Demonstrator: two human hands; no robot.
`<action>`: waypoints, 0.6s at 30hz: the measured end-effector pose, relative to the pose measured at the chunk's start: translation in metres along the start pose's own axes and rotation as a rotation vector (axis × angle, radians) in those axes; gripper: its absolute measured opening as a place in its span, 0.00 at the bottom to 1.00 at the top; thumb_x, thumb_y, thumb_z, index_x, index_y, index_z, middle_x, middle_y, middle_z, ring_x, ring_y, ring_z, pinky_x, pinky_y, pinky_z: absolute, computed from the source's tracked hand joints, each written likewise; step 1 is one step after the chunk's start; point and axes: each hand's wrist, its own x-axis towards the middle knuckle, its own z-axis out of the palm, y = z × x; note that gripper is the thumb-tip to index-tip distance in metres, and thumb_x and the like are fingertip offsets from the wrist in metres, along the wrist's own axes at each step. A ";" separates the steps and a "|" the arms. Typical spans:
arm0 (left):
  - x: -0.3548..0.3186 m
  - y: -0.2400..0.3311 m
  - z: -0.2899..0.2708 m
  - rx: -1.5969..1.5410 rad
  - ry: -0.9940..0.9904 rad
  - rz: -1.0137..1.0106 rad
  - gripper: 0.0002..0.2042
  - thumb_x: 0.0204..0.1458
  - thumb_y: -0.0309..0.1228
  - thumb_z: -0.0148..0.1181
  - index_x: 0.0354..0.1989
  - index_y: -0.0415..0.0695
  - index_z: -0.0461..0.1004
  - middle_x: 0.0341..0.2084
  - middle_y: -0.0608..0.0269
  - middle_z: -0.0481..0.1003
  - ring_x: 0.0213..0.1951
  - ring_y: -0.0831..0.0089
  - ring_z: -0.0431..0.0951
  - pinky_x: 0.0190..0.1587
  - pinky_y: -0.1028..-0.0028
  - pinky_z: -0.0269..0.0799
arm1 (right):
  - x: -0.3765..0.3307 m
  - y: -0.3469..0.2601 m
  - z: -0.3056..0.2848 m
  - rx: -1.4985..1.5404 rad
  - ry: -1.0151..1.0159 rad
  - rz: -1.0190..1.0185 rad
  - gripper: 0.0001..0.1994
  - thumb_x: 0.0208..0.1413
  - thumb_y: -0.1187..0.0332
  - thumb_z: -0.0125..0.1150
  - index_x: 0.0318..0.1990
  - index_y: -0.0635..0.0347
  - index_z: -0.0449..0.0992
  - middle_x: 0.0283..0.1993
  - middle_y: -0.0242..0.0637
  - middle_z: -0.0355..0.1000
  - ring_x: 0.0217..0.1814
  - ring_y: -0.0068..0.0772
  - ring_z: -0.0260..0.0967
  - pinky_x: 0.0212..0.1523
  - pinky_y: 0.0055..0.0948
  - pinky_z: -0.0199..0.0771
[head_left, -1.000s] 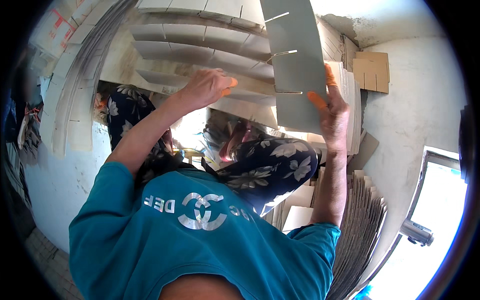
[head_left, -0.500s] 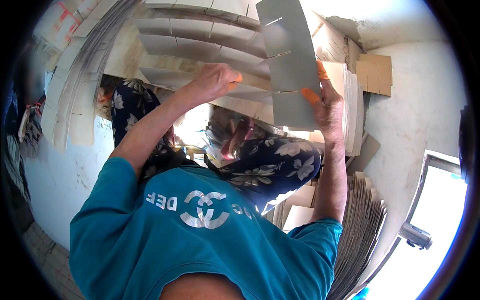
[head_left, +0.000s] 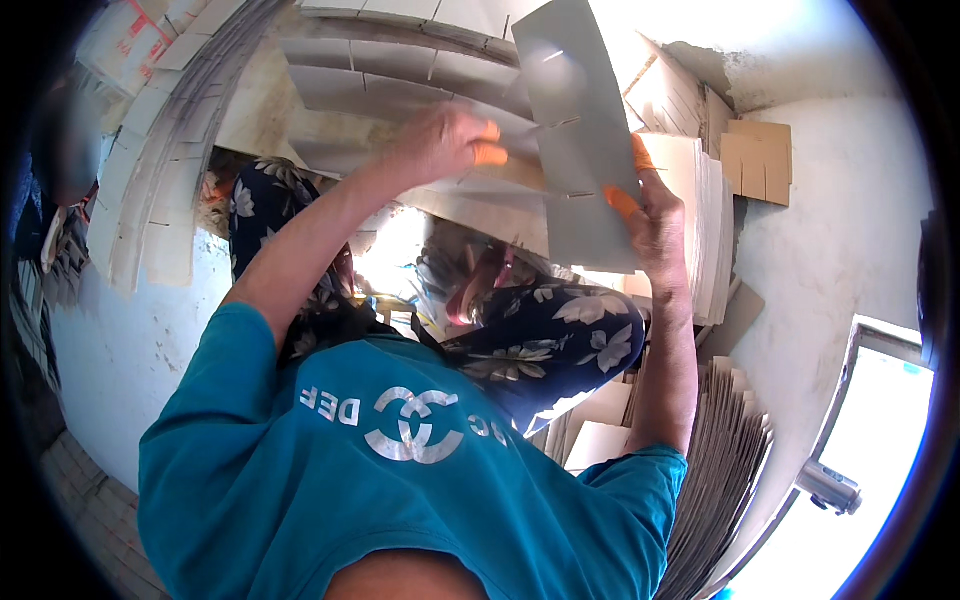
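Right hand pinches slotted board by unslotted edge, best hold; likely light, stiffish. Left hand curled, contents unclear.

Teal short-sleeved shirt, silver chest print catching the light.
Pale-flowered navy trousers below, orange-capped fingers.

Bright, high contrast. Long grey slotted cardboard panel: face in shade, pale hazy spot near its top. Grey-framed rectangular pane, lower right of panel: blown out white. Clipped white patch lower left of panel too. Bare left hand with orange-tipped fingers, just left of panel: motion-blurred. Bare right hand at panel's right edge: sharper. Fisheye bows straight edges; rim falls to black, murky far left of panel.
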 end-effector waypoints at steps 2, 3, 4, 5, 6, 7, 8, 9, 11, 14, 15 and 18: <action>0.024 -0.009 -0.010 0.132 0.134 0.041 0.12 0.44 0.31 0.64 0.37 0.42 0.76 0.25 0.54 0.74 0.33 0.56 0.74 0.35 0.61 0.69 | 0.001 -0.001 -0.001 0.033 -0.011 0.029 0.30 0.51 0.78 0.59 0.64 0.61 0.60 0.49 0.45 0.75 0.41 0.21 0.72 0.45 0.24 0.72; 0.036 -0.016 -0.014 0.197 0.202 0.062 0.13 0.44 0.31 0.64 0.39 0.42 0.75 0.26 0.55 0.74 0.34 0.56 0.73 0.36 0.60 0.69 | 0.000 -0.004 -0.003 0.000 -0.019 0.049 0.31 0.51 0.78 0.59 0.64 0.60 0.60 0.49 0.45 0.75 0.40 0.20 0.72 0.44 0.24 0.72; 0.044 -0.027 -0.014 0.303 0.179 0.066 0.12 0.44 0.30 0.64 0.38 0.42 0.75 0.26 0.56 0.74 0.35 0.57 0.73 0.35 0.60 0.69 | 0.000 -0.007 -0.004 -0.037 -0.027 0.066 0.31 0.51 0.78 0.59 0.64 0.60 0.59 0.48 0.44 0.75 0.39 0.19 0.71 0.43 0.23 0.72; 0.052 -0.041 -0.012 0.412 0.160 0.070 0.11 0.44 0.29 0.64 0.37 0.42 0.74 0.27 0.56 0.74 0.36 0.57 0.73 0.35 0.60 0.68 | 0.001 -0.008 -0.003 -0.042 -0.030 0.040 0.31 0.51 0.78 0.59 0.64 0.61 0.60 0.48 0.45 0.75 0.37 0.19 0.71 0.43 0.23 0.72; 0.060 -0.054 -0.010 0.520 0.140 0.072 0.10 0.44 0.28 0.63 0.36 0.41 0.73 0.27 0.57 0.74 0.36 0.58 0.72 0.35 0.60 0.68 | 0.001 -0.007 0.000 -0.047 -0.034 0.014 0.30 0.50 0.79 0.59 0.64 0.61 0.60 0.48 0.45 0.75 0.36 0.19 0.70 0.42 0.23 0.72; 0.067 -0.064 -0.007 0.539 0.103 0.060 0.08 0.44 0.25 0.62 0.33 0.41 0.72 0.25 0.56 0.73 0.34 0.57 0.72 0.34 0.60 0.68 | 0.003 -0.004 0.002 -0.053 -0.036 -0.007 0.30 0.50 0.79 0.58 0.64 0.61 0.60 0.48 0.46 0.75 0.35 0.19 0.70 0.42 0.22 0.72; 0.073 -0.072 -0.006 0.560 0.065 0.046 0.06 0.43 0.23 0.60 0.29 0.40 0.71 0.24 0.55 0.72 0.32 0.56 0.72 0.33 0.59 0.68 | 0.004 0.001 0.003 -0.130 -0.035 -0.097 0.31 0.50 0.79 0.58 0.64 0.61 0.59 0.47 0.47 0.75 0.33 0.19 0.70 0.42 0.22 0.72; 0.077 -0.079 -0.005 0.582 0.027 0.032 0.04 0.43 0.21 0.59 0.26 0.39 0.69 0.22 0.54 0.71 0.31 0.54 0.71 0.32 0.59 0.68 | 0.005 0.001 0.002 -0.125 -0.046 -0.047 0.31 0.50 0.80 0.58 0.64 0.60 0.59 0.47 0.48 0.75 0.33 0.19 0.70 0.42 0.22 0.73; 0.086 -0.086 -0.003 0.539 0.003 0.018 0.05 0.40 0.18 0.56 0.22 0.37 0.65 0.19 0.50 0.69 0.27 0.51 0.70 0.30 0.57 0.67 | 0.005 -0.003 0.002 -0.119 -0.064 0.010 0.32 0.50 0.80 0.58 0.65 0.60 0.59 0.47 0.48 0.75 0.33 0.19 0.70 0.41 0.23 0.73; 0.091 -0.088 -0.002 0.422 -0.010 -0.026 0.06 0.37 0.16 0.52 0.18 0.36 0.61 0.17 0.47 0.66 0.25 0.46 0.69 0.28 0.55 0.66 | 0.013 0.002 0.004 -0.128 -0.072 -0.098 0.32 0.51 0.80 0.57 0.65 0.59 0.57 0.47 0.46 0.75 0.36 0.19 0.69 0.42 0.22 0.72; 0.093 -0.087 -0.003 0.375 -0.010 -0.045 0.06 0.36 0.15 0.52 0.18 0.36 0.60 0.16 0.45 0.65 0.24 0.45 0.69 0.28 0.54 0.65 | 0.015 0.002 0.006 -0.026 -0.089 -0.041 0.32 0.51 0.81 0.56 0.65 0.60 0.57 0.50 0.45 0.73 0.43 0.22 0.68 0.47 0.24 0.70; 0.097 -0.083 -0.004 0.405 -0.095 -0.142 0.09 0.38 0.14 0.50 0.28 0.38 0.70 0.25 0.47 0.74 0.34 0.48 0.76 0.38 0.57 0.71 | 0.024 0.004 0.016 0.398 -0.141 0.218 0.33 0.50 0.84 0.52 0.66 0.62 0.54 0.58 0.43 0.67 0.59 0.27 0.65 0.59 0.29 0.63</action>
